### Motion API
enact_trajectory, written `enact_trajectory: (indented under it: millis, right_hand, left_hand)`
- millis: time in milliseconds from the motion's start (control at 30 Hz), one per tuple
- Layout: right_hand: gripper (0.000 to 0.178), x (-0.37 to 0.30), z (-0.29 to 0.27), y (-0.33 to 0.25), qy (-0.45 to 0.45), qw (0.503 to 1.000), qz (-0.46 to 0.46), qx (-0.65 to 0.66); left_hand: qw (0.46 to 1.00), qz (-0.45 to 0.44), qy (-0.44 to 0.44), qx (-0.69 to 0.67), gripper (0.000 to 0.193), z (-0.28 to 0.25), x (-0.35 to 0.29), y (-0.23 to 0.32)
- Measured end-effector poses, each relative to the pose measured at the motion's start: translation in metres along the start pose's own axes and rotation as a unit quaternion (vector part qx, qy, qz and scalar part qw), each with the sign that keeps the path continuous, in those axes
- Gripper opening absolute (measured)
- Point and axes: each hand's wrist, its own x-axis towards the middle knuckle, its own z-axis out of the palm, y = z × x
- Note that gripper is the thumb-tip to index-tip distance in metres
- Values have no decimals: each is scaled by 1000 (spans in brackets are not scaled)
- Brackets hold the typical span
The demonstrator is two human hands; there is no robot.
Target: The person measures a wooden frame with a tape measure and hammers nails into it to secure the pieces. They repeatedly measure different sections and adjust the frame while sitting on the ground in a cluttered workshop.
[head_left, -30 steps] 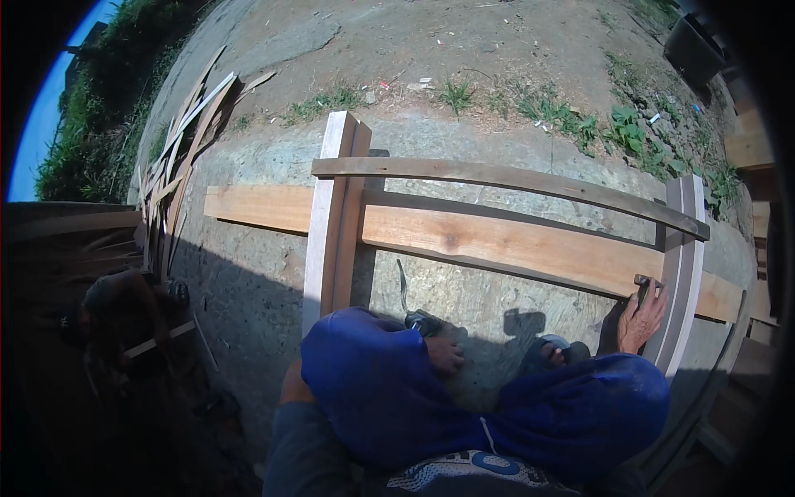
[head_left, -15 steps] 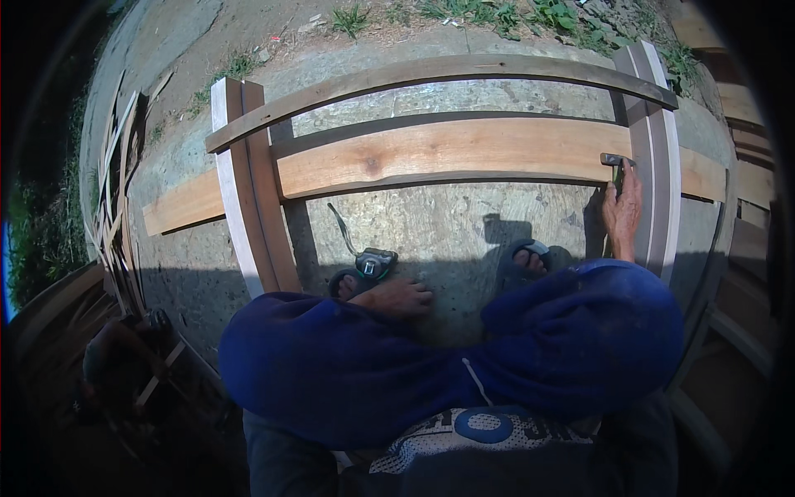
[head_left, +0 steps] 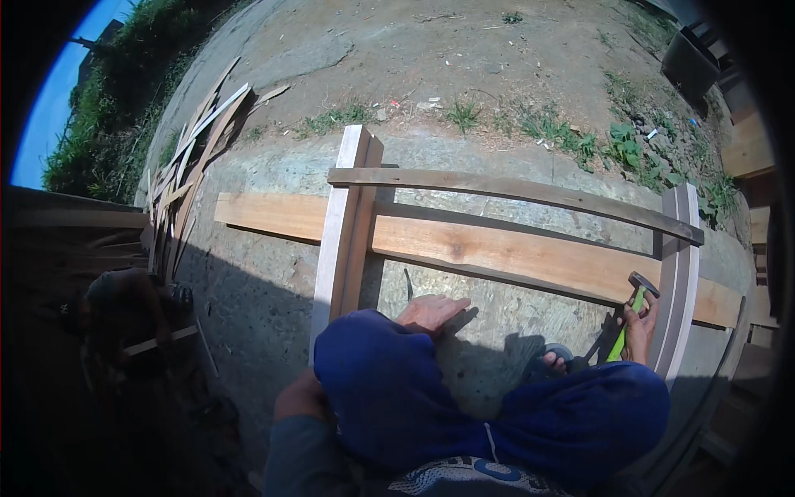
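My right hand (head_left: 640,333) grips a hammer with a bright green handle (head_left: 616,345). Its dark metal head points up, just left of the right-hand pair of upright boards (head_left: 679,273). My left hand (head_left: 431,314) reaches out beyond my left knee, fingers extended and apart, low over the concrete, with nothing visible in it. Beside it a thin dark strap (head_left: 409,283) pokes out; whatever it belongs to is hidden. Past both hands, a wide light-brown plank (head_left: 497,256) runs crosswise between the left pair of boards (head_left: 335,248) and the right pair.
A narrow weathered batten (head_left: 513,190) lies across the tops of both board pairs. Loose wood strips (head_left: 195,157) are heaped at far left. In the shade at left another person (head_left: 132,311) bends over. A dark container (head_left: 690,66) stands far right, and my sandalled foot (head_left: 555,357) is near the hammer.
My view has tilted up and shifted left. The hammer has come up off the plank, its handle now showing in my right hand. My left hand has moved forward, and the tape measure is out of sight.
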Motion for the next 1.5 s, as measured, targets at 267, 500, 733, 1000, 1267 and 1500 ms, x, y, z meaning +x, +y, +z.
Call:
enact_trajectory:
  millis: [267,500,733,1000,1267,1500]
  right_hand:
    - [64,-48,89,-151,-153,932,-272,-182]
    - [54,-48,204,-278,-318,823,-376,-282]
    - [49,-71,298,-320,-386,819,-332,-265]
    - [45,-95,362,-305,-459,813,-307,-185]
    - [53,-96,406,-258,-482,769,-358,-218]
    - [62,-97,416,-226,-474,724,-446,-229]
  left_hand:
    - [811,-110,545,-182,11,-160,17,-83]
    - [793,-131,515,-300,18,-183,38,-145]
    - [807,-155,497,-278,14,-169,40,-154]
    - [813,-178,494,-252,16,-177,38,-150]
    - [831,-180,491,-188,15,-179,37,-146]
    - [851,-159,492,-92,14,-179,33,-149]
